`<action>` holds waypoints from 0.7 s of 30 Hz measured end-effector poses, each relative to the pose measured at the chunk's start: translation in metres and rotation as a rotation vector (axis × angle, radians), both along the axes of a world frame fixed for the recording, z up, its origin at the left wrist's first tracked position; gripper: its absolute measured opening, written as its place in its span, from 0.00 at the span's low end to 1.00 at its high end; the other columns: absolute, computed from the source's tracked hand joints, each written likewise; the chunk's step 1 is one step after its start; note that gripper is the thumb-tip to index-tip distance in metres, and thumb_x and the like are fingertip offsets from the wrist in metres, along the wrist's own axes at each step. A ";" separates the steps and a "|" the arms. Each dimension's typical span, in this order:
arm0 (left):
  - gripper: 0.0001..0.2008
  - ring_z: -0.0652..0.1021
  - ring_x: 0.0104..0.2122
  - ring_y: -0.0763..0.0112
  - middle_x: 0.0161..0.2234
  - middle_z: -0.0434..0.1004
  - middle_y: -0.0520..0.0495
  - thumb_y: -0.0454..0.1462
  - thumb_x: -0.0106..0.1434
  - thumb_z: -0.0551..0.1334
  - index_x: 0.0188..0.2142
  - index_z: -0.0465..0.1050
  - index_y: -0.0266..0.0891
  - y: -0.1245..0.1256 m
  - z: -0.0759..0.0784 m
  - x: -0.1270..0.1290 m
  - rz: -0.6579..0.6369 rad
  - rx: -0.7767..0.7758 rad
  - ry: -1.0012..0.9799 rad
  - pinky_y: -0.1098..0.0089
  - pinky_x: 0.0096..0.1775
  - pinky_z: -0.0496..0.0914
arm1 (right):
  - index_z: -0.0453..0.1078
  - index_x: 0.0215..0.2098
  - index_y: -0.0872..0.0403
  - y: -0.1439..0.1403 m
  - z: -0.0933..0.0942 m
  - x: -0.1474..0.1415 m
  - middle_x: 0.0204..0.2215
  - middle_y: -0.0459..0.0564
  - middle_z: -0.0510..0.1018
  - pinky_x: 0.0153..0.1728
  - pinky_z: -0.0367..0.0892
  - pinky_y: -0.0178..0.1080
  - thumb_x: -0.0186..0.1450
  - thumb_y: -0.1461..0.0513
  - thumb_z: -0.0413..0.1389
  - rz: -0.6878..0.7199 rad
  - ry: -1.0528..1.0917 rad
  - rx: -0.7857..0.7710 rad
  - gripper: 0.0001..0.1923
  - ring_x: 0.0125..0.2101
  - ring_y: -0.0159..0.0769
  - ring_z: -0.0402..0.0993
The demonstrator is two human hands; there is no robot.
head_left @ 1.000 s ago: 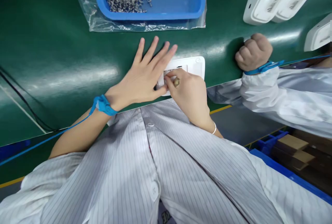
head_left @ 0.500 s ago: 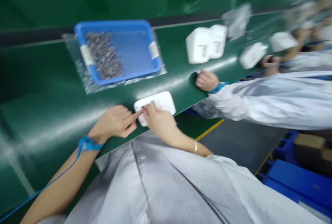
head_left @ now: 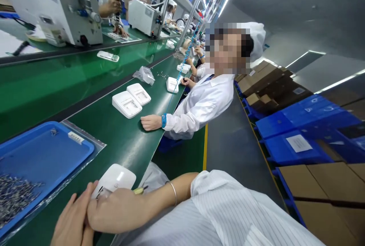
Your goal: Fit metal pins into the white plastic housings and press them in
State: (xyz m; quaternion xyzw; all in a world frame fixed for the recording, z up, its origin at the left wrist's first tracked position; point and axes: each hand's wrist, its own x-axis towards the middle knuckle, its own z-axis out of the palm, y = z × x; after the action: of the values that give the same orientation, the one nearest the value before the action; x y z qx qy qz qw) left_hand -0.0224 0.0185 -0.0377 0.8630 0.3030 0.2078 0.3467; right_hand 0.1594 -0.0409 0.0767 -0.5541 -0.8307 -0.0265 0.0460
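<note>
- Near edge of green surface: left hand and right hand together on one white case, fingers curled at its near end; grip itself hidden, cannot tell.
- Work judged still in progress.
- Left: one blue tray holding many screws.
- Farther: two white cases, a neighbour's fist.

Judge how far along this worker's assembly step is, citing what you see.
Done: two white housings lie further along the belt. In hand: both hands, left hand and right hand, rest on a white housing at the belt's edge. Left: small metal parts remain in the blue tray.
</note>
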 end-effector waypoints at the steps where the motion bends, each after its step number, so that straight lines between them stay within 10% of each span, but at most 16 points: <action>1: 0.37 0.56 0.69 0.36 0.71 0.49 0.62 0.46 0.66 0.50 0.72 0.36 0.62 -0.002 0.006 0.005 0.020 -0.068 0.038 0.30 0.64 0.57 | 0.74 0.38 0.60 0.000 0.001 0.000 0.31 0.52 0.82 0.16 0.59 0.35 0.70 0.69 0.38 -0.007 -0.012 -0.006 0.22 0.27 0.31 0.77; 21: 0.29 0.54 0.70 0.43 0.70 0.53 0.62 0.47 0.72 0.46 0.70 0.44 0.70 -0.003 0.023 0.006 0.095 -0.254 0.137 0.39 0.54 0.75 | 0.67 0.38 0.62 0.006 0.001 0.003 0.30 0.51 0.77 0.17 0.63 0.38 0.67 0.67 0.48 -0.020 -0.003 -0.241 0.07 0.28 0.37 0.78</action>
State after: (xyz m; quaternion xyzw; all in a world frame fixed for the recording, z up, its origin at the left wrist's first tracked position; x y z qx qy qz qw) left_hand -0.0166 0.0159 -0.0145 0.8091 0.3902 0.1244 0.4214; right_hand 0.1626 -0.0353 0.0781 -0.5638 -0.8224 0.0724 -0.0224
